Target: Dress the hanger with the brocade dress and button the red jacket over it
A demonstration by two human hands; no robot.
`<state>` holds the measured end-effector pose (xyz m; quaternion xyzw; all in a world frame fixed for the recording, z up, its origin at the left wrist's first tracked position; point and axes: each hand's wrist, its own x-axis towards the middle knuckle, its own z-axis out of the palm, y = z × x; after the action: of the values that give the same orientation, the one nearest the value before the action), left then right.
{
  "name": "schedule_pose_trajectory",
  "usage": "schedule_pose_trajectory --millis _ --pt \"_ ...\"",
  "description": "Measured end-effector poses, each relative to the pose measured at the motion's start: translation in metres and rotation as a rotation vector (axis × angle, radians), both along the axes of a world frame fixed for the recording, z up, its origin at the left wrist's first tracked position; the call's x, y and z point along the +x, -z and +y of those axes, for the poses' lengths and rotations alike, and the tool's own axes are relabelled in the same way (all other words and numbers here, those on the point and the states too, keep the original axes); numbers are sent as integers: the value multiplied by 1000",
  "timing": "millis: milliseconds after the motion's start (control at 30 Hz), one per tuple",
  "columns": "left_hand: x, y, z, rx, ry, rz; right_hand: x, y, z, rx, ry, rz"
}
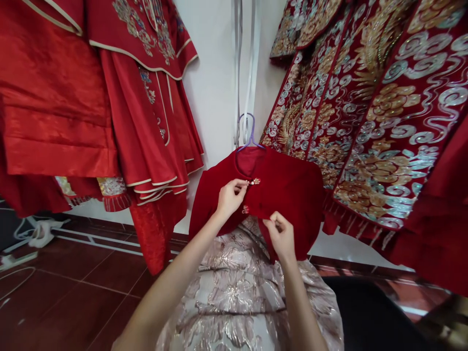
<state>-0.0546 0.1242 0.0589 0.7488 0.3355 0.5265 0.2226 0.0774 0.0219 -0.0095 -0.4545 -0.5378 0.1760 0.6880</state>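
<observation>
I log moderate, soft indoor light whose source I cannot place; the white wall [210, 92] reads pale grey, the floor [54, 292] dim at left. Glints speckle the sequined panel [391, 105], while the velvet jacket [292, 190] loses fold detail. I note wide-angle stretching towards the edges, with blur lower right.

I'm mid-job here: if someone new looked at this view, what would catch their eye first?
The dark red jacket in the middle stands out first, on a purple hanger, left hand at the upper clasp by its neckline, right hand at its front edge. Next come the gold-and-silver patterned garment at upper right and the pale floral fabric below the jacket.
</observation>
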Motion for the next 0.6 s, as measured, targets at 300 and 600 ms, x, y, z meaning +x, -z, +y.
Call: schedule_pose_trajectory --millis 300,600 --pt "1 -47 10 407 -97 634 25 -14 -23 188 148 128" --pt "1 -50 22 748 -19 771 21 -14 -20 224 101 177"
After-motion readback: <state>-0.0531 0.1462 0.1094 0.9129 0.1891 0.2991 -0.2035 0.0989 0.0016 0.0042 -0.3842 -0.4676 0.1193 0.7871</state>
